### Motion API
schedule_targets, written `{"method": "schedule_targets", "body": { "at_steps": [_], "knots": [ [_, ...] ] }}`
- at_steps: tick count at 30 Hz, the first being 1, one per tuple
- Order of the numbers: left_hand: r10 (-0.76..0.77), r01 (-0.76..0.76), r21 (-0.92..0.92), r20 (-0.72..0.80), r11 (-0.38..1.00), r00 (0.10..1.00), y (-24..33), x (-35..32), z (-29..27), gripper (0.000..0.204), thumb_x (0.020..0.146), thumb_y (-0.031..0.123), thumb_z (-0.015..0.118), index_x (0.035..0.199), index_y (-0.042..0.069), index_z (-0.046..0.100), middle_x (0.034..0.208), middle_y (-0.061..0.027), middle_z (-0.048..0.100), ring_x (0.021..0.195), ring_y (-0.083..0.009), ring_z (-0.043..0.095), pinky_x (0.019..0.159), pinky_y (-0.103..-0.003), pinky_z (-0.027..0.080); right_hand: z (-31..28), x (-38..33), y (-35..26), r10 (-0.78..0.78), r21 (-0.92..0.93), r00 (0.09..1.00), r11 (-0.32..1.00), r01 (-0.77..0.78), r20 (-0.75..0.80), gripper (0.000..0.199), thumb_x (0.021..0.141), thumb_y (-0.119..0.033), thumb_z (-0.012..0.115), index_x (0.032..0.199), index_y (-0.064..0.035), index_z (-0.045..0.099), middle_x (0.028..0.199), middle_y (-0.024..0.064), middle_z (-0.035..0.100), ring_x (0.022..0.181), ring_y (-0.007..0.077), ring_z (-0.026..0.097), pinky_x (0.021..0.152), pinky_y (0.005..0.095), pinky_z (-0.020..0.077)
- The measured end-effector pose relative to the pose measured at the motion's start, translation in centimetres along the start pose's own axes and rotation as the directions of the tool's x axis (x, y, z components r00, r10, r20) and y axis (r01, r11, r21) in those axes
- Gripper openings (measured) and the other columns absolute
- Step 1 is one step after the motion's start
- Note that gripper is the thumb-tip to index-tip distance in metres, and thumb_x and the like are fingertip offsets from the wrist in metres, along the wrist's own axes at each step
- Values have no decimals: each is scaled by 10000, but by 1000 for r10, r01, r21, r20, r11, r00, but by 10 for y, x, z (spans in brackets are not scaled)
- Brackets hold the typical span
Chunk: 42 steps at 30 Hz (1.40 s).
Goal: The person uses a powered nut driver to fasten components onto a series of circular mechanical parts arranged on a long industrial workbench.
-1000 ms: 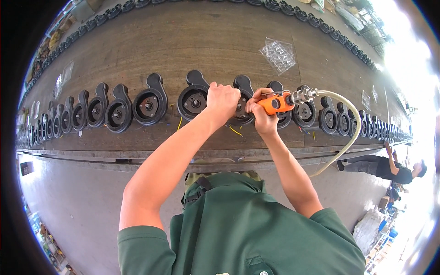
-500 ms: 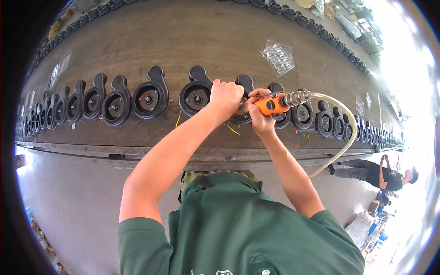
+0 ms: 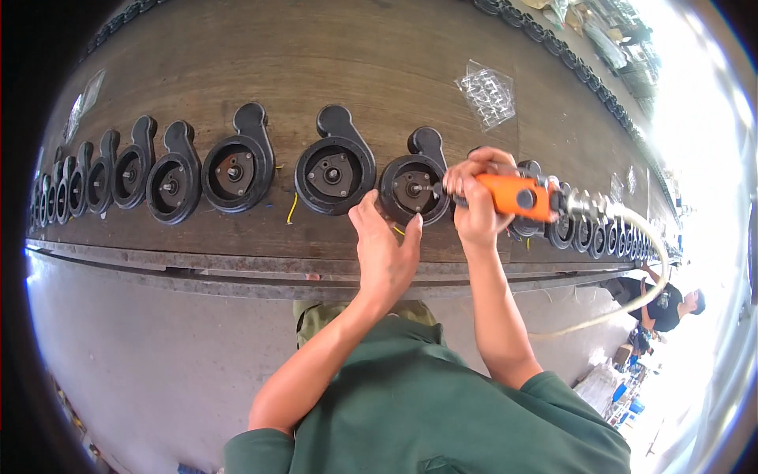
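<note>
The right hand [image 3: 479, 201] is gripping an orange air driver [image 3: 519, 197] and pointing it into a black housing [image 3: 412, 167] on the desk [image 3: 410, 87], its plate [image 3: 406, 189] already sitting inside, fastening seemingly unfinished, while the left hand [image 3: 383, 253] is holding thumb and forefinger apart nearby.

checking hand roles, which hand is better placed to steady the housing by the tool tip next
Left hand, probably: seemingly empty, thumb right by the black housing; right hand grips the orange tool.

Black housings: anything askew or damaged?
No damage or spill visible. Slightly untidy: a yellow wire trails on the tabletop, lower left of the black housing one place left of the one at the tip of the orange tool.
</note>
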<state>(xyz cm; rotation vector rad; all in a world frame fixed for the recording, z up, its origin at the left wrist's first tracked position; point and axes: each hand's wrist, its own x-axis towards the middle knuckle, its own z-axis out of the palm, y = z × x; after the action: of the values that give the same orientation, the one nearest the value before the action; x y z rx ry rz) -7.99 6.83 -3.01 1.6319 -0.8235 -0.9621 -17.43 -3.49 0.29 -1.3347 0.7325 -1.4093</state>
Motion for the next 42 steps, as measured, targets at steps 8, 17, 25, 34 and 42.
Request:
{"method": "schedule_targets", "body": {
  "at_steps": [8, 17, 25, 34, 42],
  "knots": [
    [-171, 170, -93, -7, 981, 985, -27, 21, 33, 638, 845, 142, 736, 1332, -113, 413, 1257, -310, 519, 1195, -440, 516, 1020, -462, 440, -27, 30, 34, 36, 66, 991, 997, -28, -130, 286, 817, 31, 471, 1099, 24, 517, 714, 71, 536, 624, 167, 527, 634, 363, 505],
    [-236, 222, -244, -32, 944, 971, -47, 41, 40, 521, 874, 133, 669, 1335, -63, 524, 1269, -281, 603, 1181, -408, 608, 1027, -434, 457, -32, 28, 36, 57, 34, 998, 998, -58, 15, 259, 836, 32, 485, 1094, 15, 502, 718, 66, 547, 637, 162, 532, 648, 355, 501],
    [-247, 238, -137, -56, 962, 967, -48, 39, 44, 548, 889, 168, 591, 1369, -73, 481, 1266, -310, 601, 1184, -444, 598, 1023, -454, 455, -27, 28, 41, 141, 19, 979, 989, -145, 146, 197, 850, 9, 524, 1042, -25, 497, 768, 55, 540, 697, 168, 544, 698, 327, 485],
    [-249, 237, -161, -57, 958, 967, -46, 39, 45, 541, 885, 165, 578, 1356, -85, 479, 1226, -325, 619, 1152, -449, 618, 997, -449, 475, -26, 32, 47, 61, 75, 998, 995, -64, 35, 175, 830, 59, 576, 1000, 31, 547, 756, 58, 608, 636, 124, 601, 595, 273, 522],
    [-282, 274, -119, -59, 955, 958, -47, 39, 46, 575, 885, 154, 587, 1385, -91, 443, 1278, -329, 582, 1196, -451, 590, 1030, -452, 460, 6, 25, 20, 86, 13, 983, 996, -89, 160, 285, 841, 11, 515, 1123, 49, 498, 720, 69, 557, 662, 160, 563, 669, 322, 505]
  ]
}}
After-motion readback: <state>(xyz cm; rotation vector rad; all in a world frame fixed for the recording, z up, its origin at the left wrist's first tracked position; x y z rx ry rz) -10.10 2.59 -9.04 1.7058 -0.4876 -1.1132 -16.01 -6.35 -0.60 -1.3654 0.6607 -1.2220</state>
